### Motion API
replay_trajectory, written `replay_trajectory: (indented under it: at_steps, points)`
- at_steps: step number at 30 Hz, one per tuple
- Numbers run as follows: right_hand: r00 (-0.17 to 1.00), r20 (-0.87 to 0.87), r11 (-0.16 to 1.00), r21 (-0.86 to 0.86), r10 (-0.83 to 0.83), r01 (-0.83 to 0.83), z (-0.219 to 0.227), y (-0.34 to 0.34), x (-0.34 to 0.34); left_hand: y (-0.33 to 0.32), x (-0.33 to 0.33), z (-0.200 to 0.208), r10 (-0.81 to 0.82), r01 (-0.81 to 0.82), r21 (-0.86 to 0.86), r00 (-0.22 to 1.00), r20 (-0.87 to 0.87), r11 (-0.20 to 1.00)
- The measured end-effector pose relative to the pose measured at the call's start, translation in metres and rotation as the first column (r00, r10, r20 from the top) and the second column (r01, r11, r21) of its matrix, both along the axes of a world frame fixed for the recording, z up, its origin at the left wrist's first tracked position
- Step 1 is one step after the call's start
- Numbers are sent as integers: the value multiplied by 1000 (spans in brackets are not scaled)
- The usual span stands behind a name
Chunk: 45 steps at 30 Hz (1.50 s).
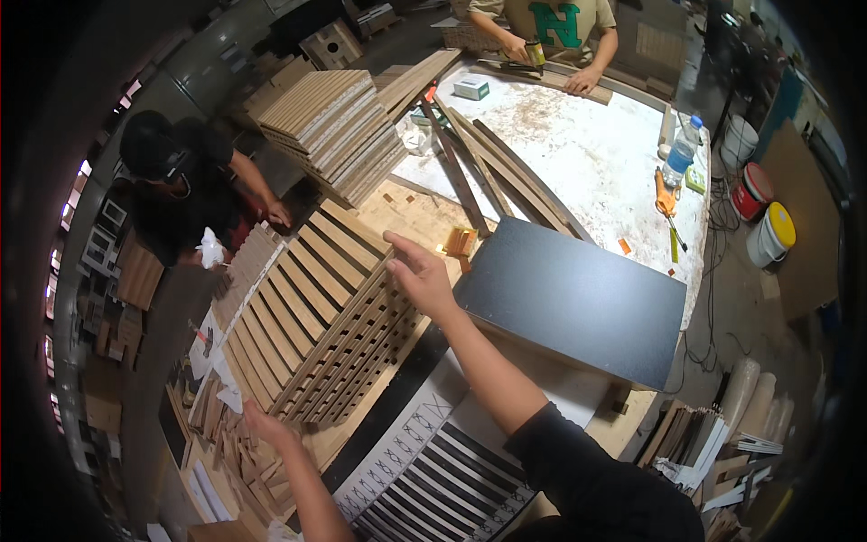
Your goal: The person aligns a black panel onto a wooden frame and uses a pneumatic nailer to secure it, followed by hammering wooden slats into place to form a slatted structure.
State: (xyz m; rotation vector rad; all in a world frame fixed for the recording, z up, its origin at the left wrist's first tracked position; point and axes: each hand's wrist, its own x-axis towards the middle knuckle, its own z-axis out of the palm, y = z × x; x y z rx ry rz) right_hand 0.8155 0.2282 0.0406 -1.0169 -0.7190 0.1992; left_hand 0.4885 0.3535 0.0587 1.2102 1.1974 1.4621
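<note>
"Left of centre, between the two hands, what is found?"

"A stack of slatted wooden panels (312, 298) is found there, its top slats brightly lit and its layered ends shown; its far lower side is hidden."

"How are the hands held?"

"At the stack's right corner the right hand (423, 280) is held half open, thumb and forefinger parted. Nothing is seen gripped in it, though whether the corner is touched cannot be told. By the near corner the left hand (268, 426) is placed, its fingers so poorly shown that neither its opening nor any hold can be told."

"What is cut off?"

"By the lower edge, the left forearm (312, 492) and a black-and-white slatted panel (452, 474) are cut. Across the bench, a co-worker (564, 23) is cut off above the chest, a tool (535, 54) held in one hand. At the left, a second person (176, 181) is half lost in shadow."

"And the room for moving?"

"On the right, the right forearm is closely bordered by a dark board (578, 298). Near the left hand, space is crowded by loose wooden strips (239, 470). Farther off, open white tabletop (596, 154) is seen between long battens (533, 185) and a water bottle (682, 154)."
</note>
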Motion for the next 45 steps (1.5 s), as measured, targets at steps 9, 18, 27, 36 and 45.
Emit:
replay_trajectory:
  at_steps: [9, 18, 27, 36, 45]
  points:
    - [969, -228, 987, 148, 96, -63, -2, -1, -4, -10, 15, 7, 111, -114, 82, 993, 38, 990]
    - [972, -188, 990, 33, 140, -136, 3, -10, 6, -45, -7, 34, -150, 155, 28, 980, -131, 987]
    - [985, -153, 981, -163, 83, -108, 12, -16, 5, -48, -28, 38, -211, 271, 36, 818, -535, 962]
    - [993, -85, 982, -162, 79, -92, 6, -13, 5, -41, -36, 38, -266, 275, -40, 869, -417, 961]
    - [989, -109, 985, -130, 103, -117, 7, -13, 6, -34, -38, 31, -339, 333, -66, 909, -242, 941]
